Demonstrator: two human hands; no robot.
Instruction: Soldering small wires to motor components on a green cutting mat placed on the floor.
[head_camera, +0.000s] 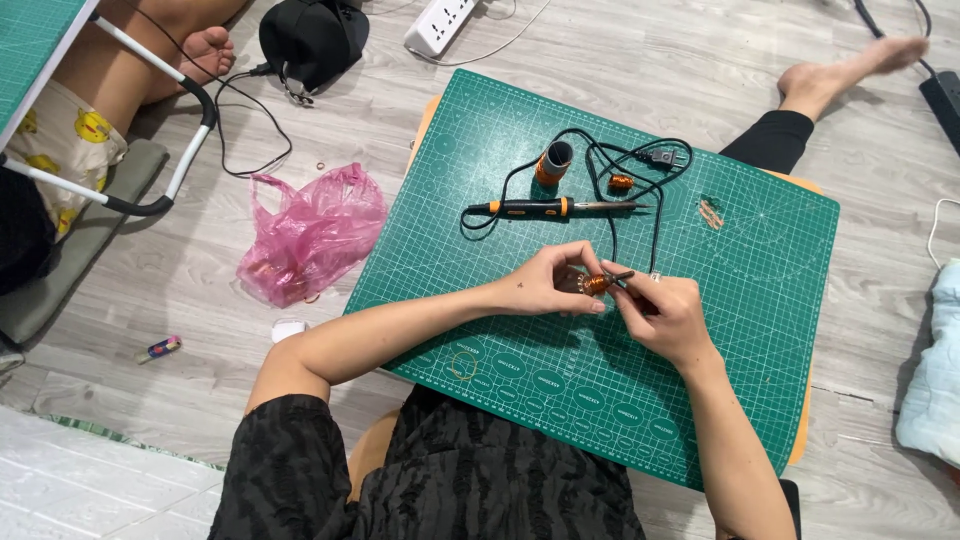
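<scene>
My left hand (548, 283) pinches a small copper-wound coil (595, 284) over the green cutting mat (760, 330). My right hand (668, 312) grips a thin dark tool (619, 277) whose tip touches the coil. A soldering iron (545, 208) with an orange and black handle lies on the mat beyond my hands, its black cord looping to a plug (663, 157). Next to it stand an orange and black cylinder (552, 163) and a second small copper coil (621, 182).
A pink plastic bag (312, 232) lies on the wooden floor left of the mat. A black pouch (312, 38) and white power strip (440, 24) sit at the top. Another person's legs (150, 60) are at top left; a bare foot (850, 70) at top right.
</scene>
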